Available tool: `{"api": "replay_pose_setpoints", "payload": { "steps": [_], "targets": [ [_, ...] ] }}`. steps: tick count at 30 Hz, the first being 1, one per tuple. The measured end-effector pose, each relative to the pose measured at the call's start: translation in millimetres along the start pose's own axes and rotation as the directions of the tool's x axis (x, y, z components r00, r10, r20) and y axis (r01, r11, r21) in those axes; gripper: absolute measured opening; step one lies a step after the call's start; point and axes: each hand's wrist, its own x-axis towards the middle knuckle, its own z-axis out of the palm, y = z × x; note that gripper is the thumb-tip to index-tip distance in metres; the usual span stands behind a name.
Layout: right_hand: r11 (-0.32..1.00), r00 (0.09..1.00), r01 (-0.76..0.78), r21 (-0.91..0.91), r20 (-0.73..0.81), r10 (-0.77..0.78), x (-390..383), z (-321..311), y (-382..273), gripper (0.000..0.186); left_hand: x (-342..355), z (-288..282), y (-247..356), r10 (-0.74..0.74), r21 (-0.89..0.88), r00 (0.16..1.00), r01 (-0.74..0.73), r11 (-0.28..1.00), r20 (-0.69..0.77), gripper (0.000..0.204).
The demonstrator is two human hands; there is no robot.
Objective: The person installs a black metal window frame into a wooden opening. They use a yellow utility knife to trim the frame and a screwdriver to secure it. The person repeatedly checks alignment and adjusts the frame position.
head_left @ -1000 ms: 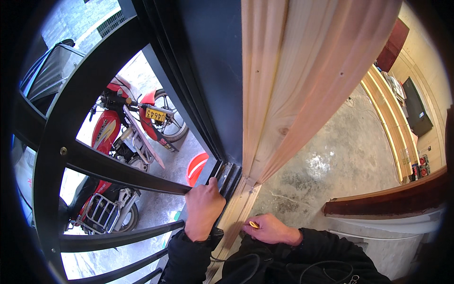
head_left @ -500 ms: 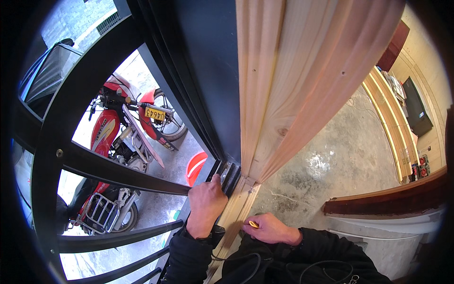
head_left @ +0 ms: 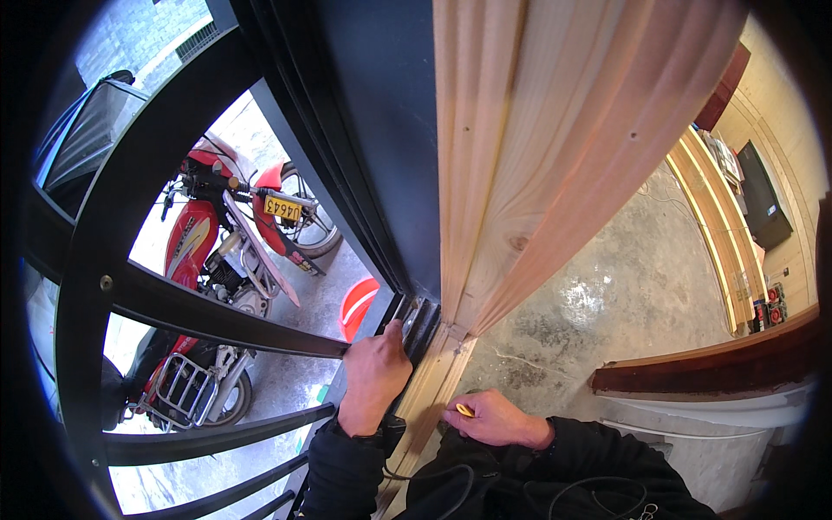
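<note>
The left hand (head_left: 375,380) rests on the dark metal track (head_left: 423,322) at the bottom of the window. Its fingers are curled in, and the thumb points up along the track. The back of the hand hides the fingertips, so one cannot tell if they hold something. The right hand (head_left: 498,419) is at the right edge of the pale wooden sill (head_left: 440,368). Its fingers are closed around a small yellow thing (head_left: 466,411). Only a bit of it, smooth and rounded, pokes out on top; the rest is hidden in the fist.

The sill is long and flat, with straight grooves. A tall wooden trim (head_left: 529,165) rises from its far end, with wavy ridges, a brown knot and little dark dots. Beside it stands a smooth, dark frame (head_left: 377,113). On the left are black bars (head_left: 230,316) that look bent. Behind them is a red motorbike (head_left: 192,243), partly covered by the bars. A round red thing (head_left: 357,309) shows only in part. The grey floor (head_left: 598,303) is blotchy and shiny.
</note>
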Motion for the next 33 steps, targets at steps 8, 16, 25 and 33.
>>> {"api": "replay_pose_setpoints", "payload": {
  "steps": [8, 16, 25, 33],
  "targets": [
    [1.000, 1.000, -0.012, 0.002, -0.007, 0.012, -1, 1, -1, 0.033, -4, 0, -1, -0.021, -0.017, 1.000, 0.021, 1.000, 0.003, 0.024],
    [0.999, 0.999, -0.038, 0.020, 0.007, 0.038, -1, 2, -1, 0.033, -5, 3, -1, -0.013, -0.021, 0.999, 0.012, 1.000, -0.053, 0.023],
    [1.000, 1.000, -0.011, 0.005, -0.006, 0.011, -2, 3, 0, 0.032, -7, 7, -4, 0.006, -0.058, 0.992, -0.014, 0.998, -0.129, 0.021],
    [1.000, 1.000, -0.012, -0.002, 0.001, 0.012, -2, 4, -2, 0.032, -16, 0, -5, 0.055, -0.051, 0.989, -0.063, 0.997, -0.139, 0.022]
  ]
}}
